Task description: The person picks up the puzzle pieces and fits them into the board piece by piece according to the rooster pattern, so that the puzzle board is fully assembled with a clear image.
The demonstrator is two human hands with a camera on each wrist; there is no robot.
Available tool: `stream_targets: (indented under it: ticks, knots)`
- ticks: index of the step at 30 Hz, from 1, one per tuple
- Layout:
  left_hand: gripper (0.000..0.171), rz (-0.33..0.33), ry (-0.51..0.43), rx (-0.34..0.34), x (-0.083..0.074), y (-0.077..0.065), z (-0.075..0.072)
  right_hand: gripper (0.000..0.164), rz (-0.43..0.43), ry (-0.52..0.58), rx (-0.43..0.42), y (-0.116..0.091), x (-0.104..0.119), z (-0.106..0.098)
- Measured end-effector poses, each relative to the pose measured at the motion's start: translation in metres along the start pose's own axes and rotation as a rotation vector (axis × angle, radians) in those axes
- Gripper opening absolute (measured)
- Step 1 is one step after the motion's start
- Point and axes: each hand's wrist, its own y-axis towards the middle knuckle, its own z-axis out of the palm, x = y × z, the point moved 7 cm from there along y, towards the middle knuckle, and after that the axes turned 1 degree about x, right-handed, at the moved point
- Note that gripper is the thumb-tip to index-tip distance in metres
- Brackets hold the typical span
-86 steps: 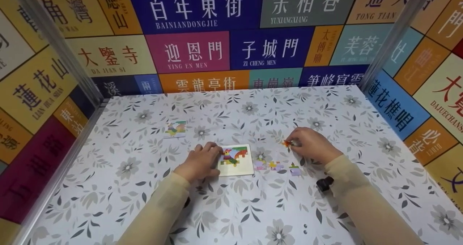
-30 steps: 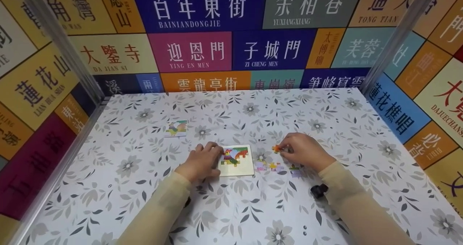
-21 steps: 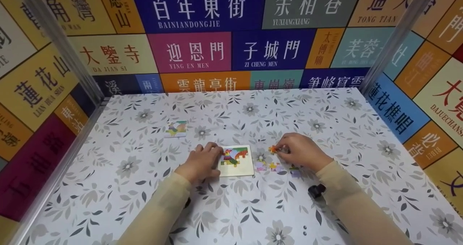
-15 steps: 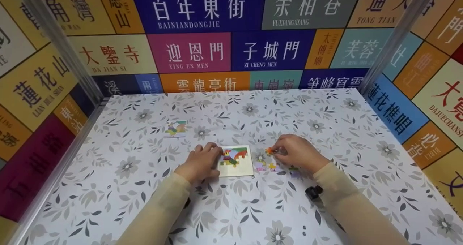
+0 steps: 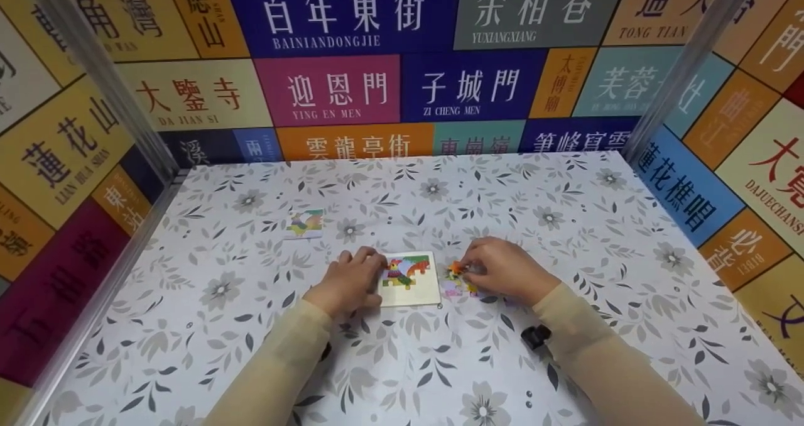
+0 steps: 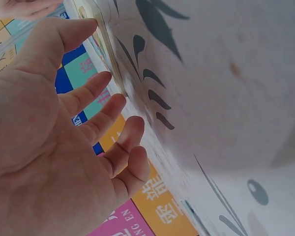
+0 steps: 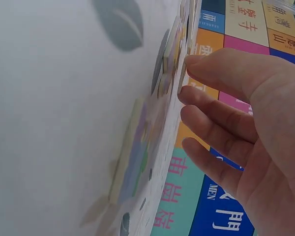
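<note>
In the head view my left hand (image 5: 349, 283) rests at the left edge of a pale puzzle board (image 5: 426, 295), its thumb and fingertips right at the rim. Joined pieces on the board make up part of a colourful bird (image 5: 402, 271). To the right of the board, my right hand (image 5: 510, 273) pinches an orange puzzle piece (image 5: 454, 267) between thumb and forefinger. Below that piece lie a pinkish puzzle piece (image 5: 451, 289) and a yellow-and-lilac one, partly covered by the hand. A lilac-and-green puzzle piece (image 7: 132, 152) shows on the table in the right wrist view.
A small picture card (image 5: 304, 224) with a similar bird lies farther back on the left. The table (image 5: 377, 376) has a white leaf-and-flower cover. Panels with printed place names (image 5: 326, 90) stand behind it and on both sides.
My right hand has moved left with the orange puzzle piece, from right of the loose pieces to just beside the board. My left hand and the board have stayed in place.
</note>
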Motion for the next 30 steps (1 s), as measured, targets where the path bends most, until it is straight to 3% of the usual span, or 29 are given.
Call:
stream_targets:
  ticks: [8,14,30]
  knots:
    - [0.061,0.003,-0.007,-0.005,0.001,-0.002,0.0,0.015,-0.085,-0.036,-0.007,0.007,0.017,0.004]
    - [0.062,0.022,0.001,-0.02,0.001,-0.004,-0.001,0.014,-0.099,-0.034,0.03,0.014,0.024,0.008]
    - [0.062,0.016,-0.017,-0.001,0.0,-0.001,-0.001,0.012,-0.186,-0.034,0.014,0.026,0.047,0.016]
